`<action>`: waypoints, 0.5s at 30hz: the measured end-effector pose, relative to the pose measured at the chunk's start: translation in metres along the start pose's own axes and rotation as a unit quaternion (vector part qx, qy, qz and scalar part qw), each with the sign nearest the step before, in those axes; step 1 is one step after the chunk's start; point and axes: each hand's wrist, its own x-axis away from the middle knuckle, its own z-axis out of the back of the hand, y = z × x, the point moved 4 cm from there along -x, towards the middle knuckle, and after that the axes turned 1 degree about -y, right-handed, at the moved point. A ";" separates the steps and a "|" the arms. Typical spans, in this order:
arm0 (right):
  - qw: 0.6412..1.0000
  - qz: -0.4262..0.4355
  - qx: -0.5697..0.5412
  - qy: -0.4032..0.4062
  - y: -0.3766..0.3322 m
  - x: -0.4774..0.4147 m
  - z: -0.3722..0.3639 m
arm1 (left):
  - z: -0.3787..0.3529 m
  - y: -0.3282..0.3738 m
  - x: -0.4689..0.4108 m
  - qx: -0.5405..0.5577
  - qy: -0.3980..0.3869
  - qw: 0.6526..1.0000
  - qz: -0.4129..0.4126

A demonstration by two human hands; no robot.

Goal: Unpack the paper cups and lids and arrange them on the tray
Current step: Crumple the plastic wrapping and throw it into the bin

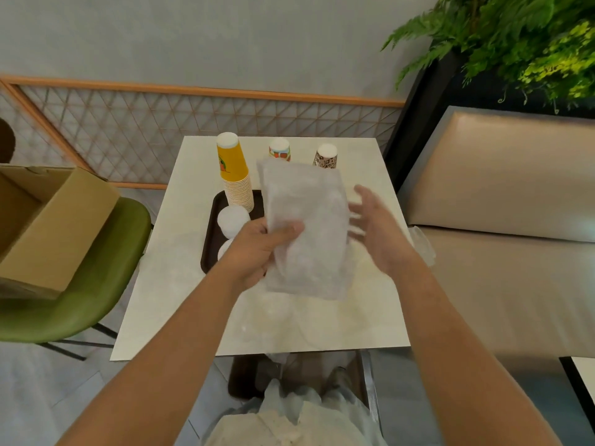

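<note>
Unpacking partway done: tall yellow paper-cup stack (236,175) and round white lids (233,220) stand on dark brown tray (209,249), while left hand (257,249) grips crinkled translucent plastic bag (306,220) above pale tabletop (180,300), right hand (376,226) alongside with fingers spread, contents seemingly yet to be set out.

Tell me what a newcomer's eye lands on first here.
First, the filmy plastic bag held up over the middle of the table, gripped by the left hand with the right hand open beside it. Next, the tall yellow cup stack standing at the far end of the dark tray.
</note>
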 end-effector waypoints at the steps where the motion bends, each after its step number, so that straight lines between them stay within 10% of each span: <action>1: 0.997 -0.057 -0.027 -0.043 0.015 0.007 -0.009 | 0.000 -0.005 -0.002 0.020 0.019 1.000 0.006; 7: 0.986 -0.130 -0.094 -0.048 0.052 0.023 -0.045 | 0.007 -0.015 -0.006 -0.154 0.123 0.980 -0.030; 15: 0.988 -0.136 -0.077 0.000 0.068 0.001 -0.029 | 0.027 -0.016 -0.014 -0.127 0.062 0.990 -0.001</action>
